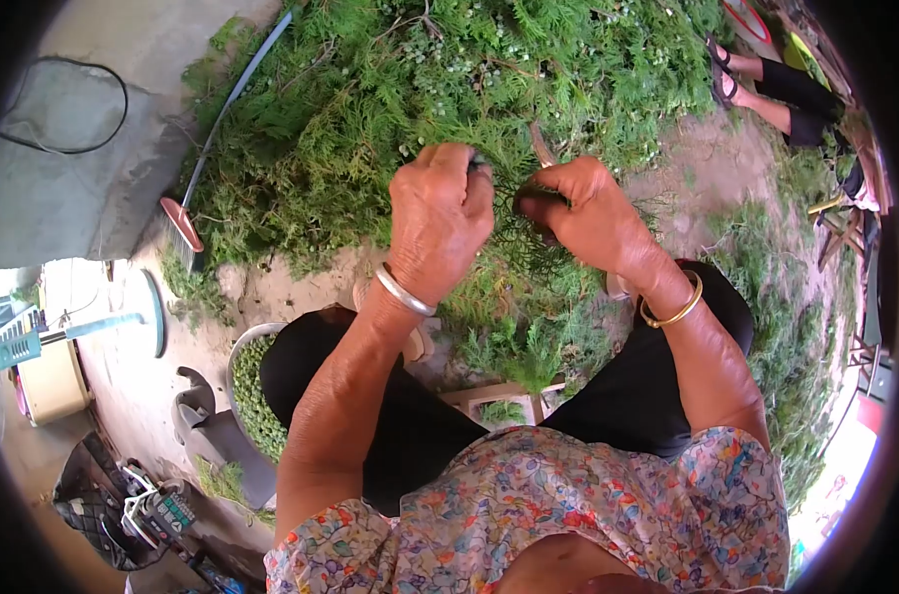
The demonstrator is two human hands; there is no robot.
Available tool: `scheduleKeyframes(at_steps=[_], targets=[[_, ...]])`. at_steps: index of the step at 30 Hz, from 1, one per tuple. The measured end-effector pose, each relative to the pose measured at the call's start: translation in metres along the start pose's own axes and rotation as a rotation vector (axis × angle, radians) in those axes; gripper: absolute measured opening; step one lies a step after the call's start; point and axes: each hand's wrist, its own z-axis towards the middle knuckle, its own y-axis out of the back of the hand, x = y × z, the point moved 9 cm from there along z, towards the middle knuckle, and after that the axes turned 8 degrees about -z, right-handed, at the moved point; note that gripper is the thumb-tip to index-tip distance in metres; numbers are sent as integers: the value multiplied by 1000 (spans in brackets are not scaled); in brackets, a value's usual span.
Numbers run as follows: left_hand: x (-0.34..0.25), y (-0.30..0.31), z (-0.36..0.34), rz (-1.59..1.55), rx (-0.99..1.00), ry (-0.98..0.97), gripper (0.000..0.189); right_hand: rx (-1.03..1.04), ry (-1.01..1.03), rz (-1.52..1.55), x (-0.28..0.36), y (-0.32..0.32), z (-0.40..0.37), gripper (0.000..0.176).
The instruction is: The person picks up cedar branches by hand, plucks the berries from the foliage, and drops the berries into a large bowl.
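Seated low, knees apart, both hands up in front of me over the heap. Left hand (439,218) curled closed, fingertips pinching the top of a green sprig (514,282). Right hand (583,213) closed too, thumb and fingers pressed on the same sprig from the other side. The hands are almost touching and the sprig trails down between my knees. A brown stem (542,145) sticks up just above the right hand; I can't tell whether I'm holding it. My judgement is to anchor the sprig with the left and let only the right fingertips pluck, working close to the stem so the foliage doesn't tear, and to hold it over my lap so nothing scatters. A metal bowl (234,358) of small green berries sits on the ground by my left knee. A big pile of cut branches (420,79) covers the far side of the ground (702,163), which is bare packed dirt. A broom (184,226) lies at the pile's left edge, with a fan (34,342) further left on concrete. Another person's feet (741,87) are at the far right. Outdoor yard, bright daylight.
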Motion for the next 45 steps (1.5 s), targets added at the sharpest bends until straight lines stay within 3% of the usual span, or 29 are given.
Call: scheduleKeyframes(at_steps=[1, 3, 4, 6, 8, 9, 12, 16, 19, 22, 24, 25, 26, 28, 29, 31, 32, 34, 36, 38, 40, 44, 45], targets=[[-4, 4, 2, -3, 1, 3, 7, 42, -68, 100, -4, 0, -1, 11], [44, -7, -16, -683, 49, 801, 8, 83, -140, 197, -12, -3, -1, 13], [51, -2, -13, -687, 52, 800, 8, 53, -226, 372, -24, -3, -2, 14], [82, -4, -18, -1455, -233, 1073, 11, 12, -318, 545, -38, 0, -4, 15], [91, 4, -12, -1807, -284, 1068, 16, -132, -515, 1123, -55, 0, -10, 12], [94, 4, -12, -1934, -230, 1067, 18, -139, -512, 1121, -56, 4, -9, 12], [90, 3, -15, -1883, -255, 1077, 21, -187, -509, 1397, -57, 9, -7, 15], [85, -4, -22, -1853, -253, 1138, 20, -239, -503, 1496, -65, 9, -3, 18], [86, -1, -20, -1887, -173, 1108, 16, -189, -502, 1490, -58, 8, -4, 10], [95, 12, -17, -1873, -170, 1068, 14, -174, -603, 1358, -58, 1, -10, 9], [104, 29, -17, -1826, -224, 1049, 14, -118, -729, 699, -85, -2, -21, 11], [107, 38, -15, -1834, -255, 1025, 14, 18, -633, 735, -75, -19, -19, 24], [108, 46, -14, -1844, -282, 998, 14, 31, -633, 738, -73, -25, -23, 24], [112, 61, -17, -1810, -327, 981, 18, 510, -328, -49, -51, -51, -30, 41], [114, 68, -19, -1820, -341, 976, 20, 517, -324, -50, -54, -60, -40, 41], [124, 85, -26, -1817, -410, 1021, 25, 733, 52, -72, -32, -100, -65, 53], [125, 97, -29, -1808, -420, 1019, 25, 739, 62, -68, -31, -102, -65, 53], [123, 120, -33, -1933, -482, 984, 22, 977, -13, -238, -36, -112, -81, 51], [123, 150, -40, -1979, -486, 945, 20, 885, -2, -236, -31, -102, -68, 50], [135, 190, -56, -1817, -561, 941, 16, 796, 9, -232, -31, -91, -54, 50], [135, 221, -79, -1755, -623, 914, 12, 566, -68, -136, -37, -72, -35, 46], [166, 300, -195, -1166, -718, 1040, 15, 471, -142, -117, -22, -51, -24, 39], [173, 317, -237, -1008, -846, 1111, 13, 487, -176, -71, -18, -52, -26, 38]])
